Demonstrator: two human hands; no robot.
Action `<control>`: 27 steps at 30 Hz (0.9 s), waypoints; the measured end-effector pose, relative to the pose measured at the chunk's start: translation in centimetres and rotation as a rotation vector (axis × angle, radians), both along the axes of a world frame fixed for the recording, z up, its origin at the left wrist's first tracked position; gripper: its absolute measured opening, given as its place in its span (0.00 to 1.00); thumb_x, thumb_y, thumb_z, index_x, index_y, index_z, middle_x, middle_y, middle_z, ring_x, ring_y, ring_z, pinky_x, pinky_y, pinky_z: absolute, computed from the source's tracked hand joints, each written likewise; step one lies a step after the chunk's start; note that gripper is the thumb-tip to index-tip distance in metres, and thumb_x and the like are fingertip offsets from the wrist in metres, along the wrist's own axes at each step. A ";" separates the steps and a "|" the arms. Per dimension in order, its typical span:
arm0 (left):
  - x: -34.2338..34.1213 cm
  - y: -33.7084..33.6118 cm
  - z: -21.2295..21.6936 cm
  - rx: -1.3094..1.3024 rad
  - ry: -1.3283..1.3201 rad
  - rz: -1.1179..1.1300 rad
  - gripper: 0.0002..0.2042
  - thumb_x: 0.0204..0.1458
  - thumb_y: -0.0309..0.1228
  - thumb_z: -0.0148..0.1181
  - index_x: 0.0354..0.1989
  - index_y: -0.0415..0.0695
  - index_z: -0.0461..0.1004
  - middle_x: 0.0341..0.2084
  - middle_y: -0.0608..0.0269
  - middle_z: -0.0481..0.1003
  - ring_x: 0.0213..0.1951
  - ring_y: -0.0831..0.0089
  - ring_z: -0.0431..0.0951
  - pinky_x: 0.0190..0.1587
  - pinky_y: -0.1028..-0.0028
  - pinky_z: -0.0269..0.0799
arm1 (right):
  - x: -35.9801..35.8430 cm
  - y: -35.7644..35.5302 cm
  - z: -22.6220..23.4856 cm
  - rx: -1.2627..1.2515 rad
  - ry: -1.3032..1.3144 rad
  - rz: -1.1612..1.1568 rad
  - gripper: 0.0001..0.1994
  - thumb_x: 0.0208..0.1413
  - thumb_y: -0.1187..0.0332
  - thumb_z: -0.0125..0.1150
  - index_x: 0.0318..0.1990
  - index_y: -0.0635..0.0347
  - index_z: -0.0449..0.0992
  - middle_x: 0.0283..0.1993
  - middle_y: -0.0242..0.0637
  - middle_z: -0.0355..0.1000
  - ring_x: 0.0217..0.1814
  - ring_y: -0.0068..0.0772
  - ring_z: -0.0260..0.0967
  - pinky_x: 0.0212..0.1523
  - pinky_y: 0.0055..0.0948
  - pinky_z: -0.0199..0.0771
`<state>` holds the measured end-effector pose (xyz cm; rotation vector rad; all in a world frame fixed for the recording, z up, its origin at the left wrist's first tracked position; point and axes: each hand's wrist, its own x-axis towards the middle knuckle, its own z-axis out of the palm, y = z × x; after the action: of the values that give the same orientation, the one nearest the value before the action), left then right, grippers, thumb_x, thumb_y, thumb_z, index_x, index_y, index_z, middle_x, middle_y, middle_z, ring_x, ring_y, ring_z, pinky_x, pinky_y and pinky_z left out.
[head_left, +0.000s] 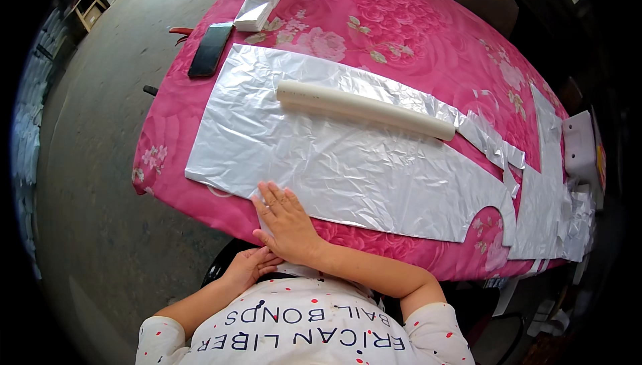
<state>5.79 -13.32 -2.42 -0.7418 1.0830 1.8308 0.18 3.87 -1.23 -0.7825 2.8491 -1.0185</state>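
A stack of shiny white plastic vest bags [374,164] lies flat and wrinkled on the table. On top of it rests a cream plastic pipe [364,107], slanting down to the right. My right hand [289,223] lies palm down over the bags' near edge, its fingers stretched out, with whitish plastic showing beneath. Just below it, at the table's front edge, my left hand [251,266] has its fingers curled together close to my right wrist. What those fingers hold, if anything, is hidden.
A pink flowered cloth [401,24] covers the table. A dark phone [210,51] and stacked white packets [257,7] sit at the far left. More white plastic [542,211] hangs over the right edge near a white box-like object [580,141]. Clamps with red handles [179,31] grip the left edge.
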 end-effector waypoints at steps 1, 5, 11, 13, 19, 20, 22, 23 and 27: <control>0.0 0.3 -0.1 0.005 -0.003 0.023 0.14 0.56 0.32 0.51 0.42 0.32 0.69 0.40 0.53 0.74 0.44 0.66 0.75 0.48 0.72 0.70 | 0.8 -0.9 -0.2 -0.035 -0.018 0.049 0.31 0.54 0.53 0.50 0.61 0.63 0.56 0.67 0.50 0.45 0.71 0.48 0.38 0.67 0.45 0.34; -0.3 -0.1 0.0 -0.139 0.038 0.045 0.11 0.56 0.27 0.48 0.41 0.31 0.69 0.37 0.54 0.74 0.40 0.64 0.76 0.45 0.70 0.72 | 2.3 -2.1 -0.1 0.011 -0.050 0.177 0.31 0.53 0.56 0.51 0.61 0.62 0.56 0.67 0.48 0.46 0.71 0.46 0.37 0.66 0.51 0.31; -2.5 -0.7 4.5 -0.632 0.765 -0.713 0.05 0.46 0.21 0.57 0.32 0.37 0.77 0.26 0.59 0.78 0.27 0.74 0.78 0.32 0.78 0.73 | -0.2 0.4 3.8 0.269 0.138 0.464 0.11 0.45 0.65 0.53 0.34 0.60 0.75 0.48 0.41 0.68 0.64 0.43 0.52 0.67 0.49 0.34; -3.8 -0.1 5.8 -0.707 0.948 -0.775 0.06 0.45 0.22 0.59 0.33 0.39 0.78 0.25 0.58 0.78 0.26 0.77 0.78 0.30 0.79 0.72 | -1.2 1.5 4.3 0.306 0.190 0.492 0.09 0.44 0.65 0.54 0.29 0.59 0.75 0.43 0.38 0.70 0.62 0.41 0.55 0.68 0.47 0.35; -5.2 0.5 5.2 -0.389 0.993 -0.494 0.12 0.45 0.20 0.60 0.40 0.37 0.75 0.31 0.57 0.78 0.32 0.76 0.79 0.36 0.79 0.73 | -9.3 10.4 8.3 -0.478 -0.072 0.246 0.06 0.40 0.73 0.67 0.25 0.58 0.74 0.33 0.32 0.70 0.41 0.33 0.67 0.38 0.33 0.67; -5.3 0.6 5.2 -0.355 0.982 -0.552 0.13 0.46 0.20 0.59 0.42 0.36 0.74 0.34 0.57 0.78 0.35 0.75 0.79 0.39 0.78 0.74 | -10.8 11.8 8.9 -0.496 -0.055 0.064 0.06 0.41 0.70 0.67 0.26 0.58 0.75 0.29 0.34 0.69 0.37 0.35 0.65 0.36 0.31 0.65; -4.9 1.2 5.6 -0.313 0.968 -0.571 0.12 0.46 0.20 0.59 0.42 0.36 0.74 0.34 0.57 0.78 0.36 0.74 0.78 0.41 0.78 0.73 | -15.0 15.1 8.6 -0.577 -0.164 -0.219 0.05 0.45 0.70 0.65 0.25 0.60 0.76 0.26 0.30 0.70 0.33 0.23 0.65 0.34 0.24 0.64; -4.9 1.4 5.8 -0.292 0.958 -0.600 0.12 0.47 0.21 0.59 0.42 0.37 0.74 0.34 0.57 0.78 0.37 0.74 0.78 0.41 0.78 0.73 | -17.1 16.8 7.8 -0.688 -0.180 -0.341 0.06 0.47 0.70 0.64 0.27 0.63 0.76 0.27 0.28 0.71 0.30 0.18 0.65 0.33 0.22 0.64; -6.4 2.3 6.9 -0.271 1.010 -0.861 0.11 0.48 0.20 0.58 0.42 0.34 0.74 0.32 0.57 0.78 0.38 0.75 0.78 0.44 0.77 0.72 | -23.8 24.7 2.5 -0.897 -0.169 -0.752 0.10 0.50 0.67 0.61 0.35 0.65 0.76 0.25 0.33 0.72 0.26 0.20 0.66 0.31 0.24 0.67</control>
<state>-0.60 -11.05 4.52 0.5850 1.9079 1.2343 -23.61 28.59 1.30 0.4775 2.4475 -2.3495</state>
